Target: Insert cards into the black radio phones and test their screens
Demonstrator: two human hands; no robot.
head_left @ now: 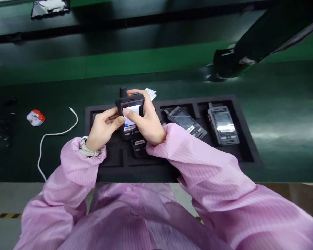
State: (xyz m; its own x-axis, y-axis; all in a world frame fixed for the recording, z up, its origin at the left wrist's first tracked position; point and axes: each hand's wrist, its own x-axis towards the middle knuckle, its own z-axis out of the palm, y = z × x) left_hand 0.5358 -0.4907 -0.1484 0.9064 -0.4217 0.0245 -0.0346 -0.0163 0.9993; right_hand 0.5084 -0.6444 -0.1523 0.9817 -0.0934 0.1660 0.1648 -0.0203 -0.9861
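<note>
A black two-way radio (122, 103) with a stubby antenna, an orange top button and a lit white screen is held up over the black foam tray (250, 146). My right hand (148, 119) wraps its right side, thumb lying over the screen. At its left edge, my left hand (103, 126) grips with bent fingers and the thumb near the lower left of the screen. Below it, another radio (139, 147) lies in the tray, partly hidden. Two more radios, a tilted one (186, 121) and a straighter one (223, 125), lie in the tray to the right.
A white cable (57, 133) curls on the green table at left, beside a red-and-white object (35, 117). White paper (151, 93) shows behind my right hand. A thick dark post (226, 62) rises at the back right. Dark items (2, 121) sit at far left.
</note>
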